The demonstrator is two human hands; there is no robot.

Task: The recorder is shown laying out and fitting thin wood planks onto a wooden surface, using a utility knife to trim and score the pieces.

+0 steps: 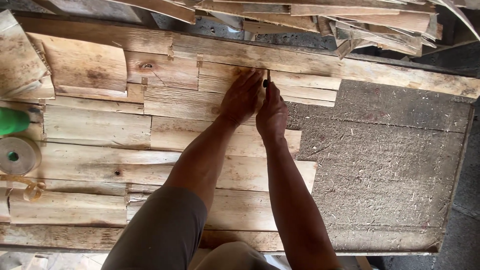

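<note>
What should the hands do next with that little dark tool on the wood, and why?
Probably draw the small dark tool down along the edge of the thin wood sheet. The left hand lies flat on that sheet, pinning it, and the right hand grips the tool upright just beside it, where the next strip begins. What kind of tool it is cannot be told.

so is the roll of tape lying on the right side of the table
No, the roll of tape lies at the left edge of the table, beside a green object.
</note>
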